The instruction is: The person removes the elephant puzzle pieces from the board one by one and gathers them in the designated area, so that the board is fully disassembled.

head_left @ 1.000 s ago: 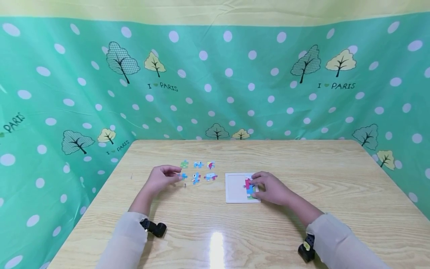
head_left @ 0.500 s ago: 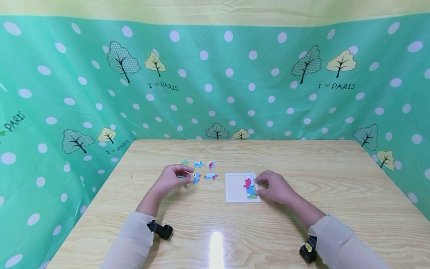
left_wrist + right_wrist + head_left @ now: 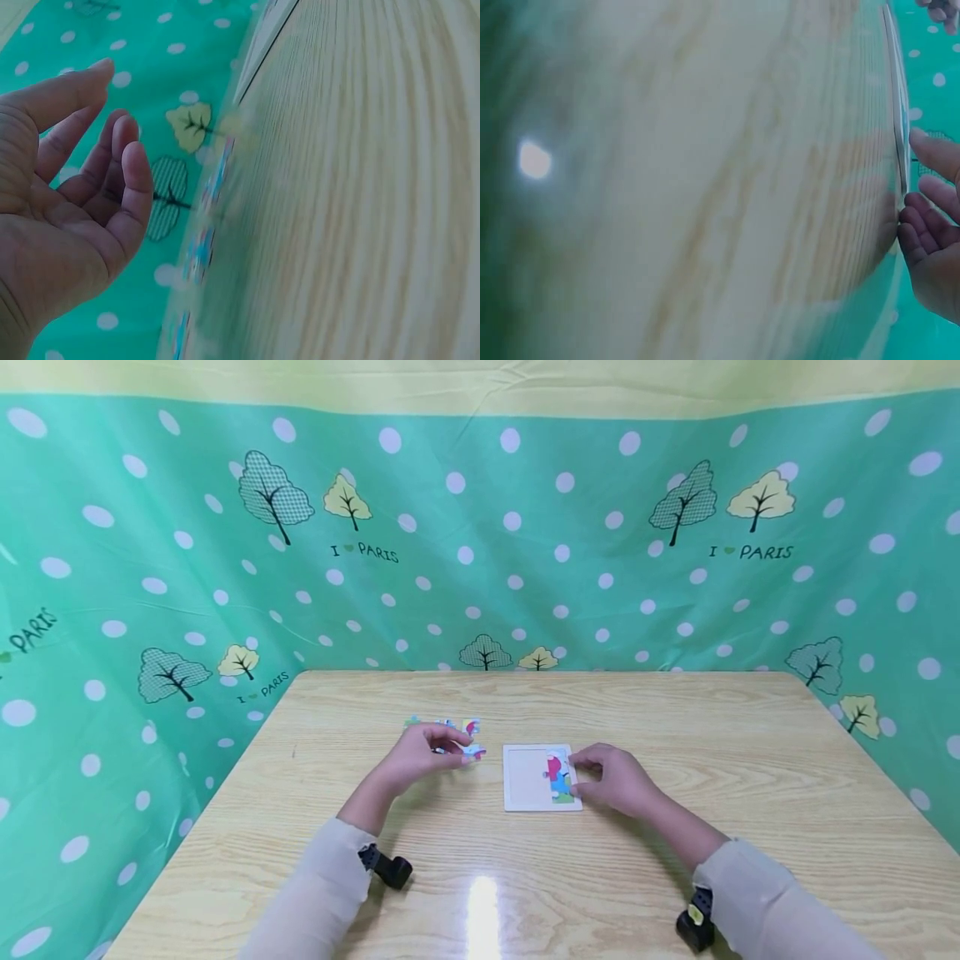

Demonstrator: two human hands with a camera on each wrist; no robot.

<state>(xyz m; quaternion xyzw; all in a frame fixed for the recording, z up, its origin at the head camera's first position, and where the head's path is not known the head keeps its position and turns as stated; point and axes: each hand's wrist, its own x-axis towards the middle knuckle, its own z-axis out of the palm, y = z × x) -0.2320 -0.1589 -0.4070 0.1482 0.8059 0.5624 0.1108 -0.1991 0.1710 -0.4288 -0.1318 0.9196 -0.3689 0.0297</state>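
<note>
My left hand [image 3: 420, 762] hovers over the loose jigsaw pieces, its thumb and fingertips close over a blue, white and red piece [image 3: 478, 754]. In the left wrist view the fingers bend loosely and nothing shows between them. Behind the fingertips lies a yellow and red piece [image 3: 470, 727]; others are partly hidden by the hand. My right hand [image 3: 618, 781] is at the right edge of a white puzzle tray [image 3: 527, 781], thumb and fingertips right at its rim. Joined pieces in pink, blue and green [image 3: 558, 783] fill the tray's right-hand column.
The wooden table [image 3: 675, 718] reaches back to a green dotted curtain [image 3: 420, 510]. A green piece [image 3: 412, 721] lies at the far left of the loose group. Each wrist carries a small black camera, such as the left one [image 3: 395, 870].
My left hand has moved right across the loose pieces, from the leftmost ones to the rightmost. My right fingers have drawn back from the joined pieces to the tray's right edge.
</note>
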